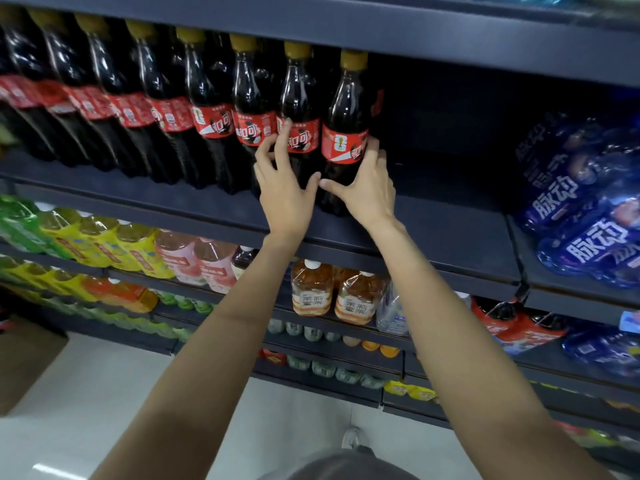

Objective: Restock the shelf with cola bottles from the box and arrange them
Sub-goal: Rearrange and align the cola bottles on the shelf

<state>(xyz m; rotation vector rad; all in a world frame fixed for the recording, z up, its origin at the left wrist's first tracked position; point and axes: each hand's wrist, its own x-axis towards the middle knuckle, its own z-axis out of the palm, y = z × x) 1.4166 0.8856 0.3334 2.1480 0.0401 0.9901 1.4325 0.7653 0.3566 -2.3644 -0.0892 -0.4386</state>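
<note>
Row of cola bottles [214,109] stood upright along dark shelf [450,237]. Left hand [284,188] gripped second-to-last bottle [299,109], fingers curled over its red label. Right hand [367,192] wrapped end bottle [346,119] at row's right. Thumbs nearly met. Cardboard box [24,368] sat on floor, lower left.

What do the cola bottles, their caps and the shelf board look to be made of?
Cola bottles: clear glossy plastic, judging by the sharp highlights and dark drink showing through.
Caps: opaque yellow, probably plastic.
Shelf: dark matte board, likely painted metal, though the look leaves it open.
</note>
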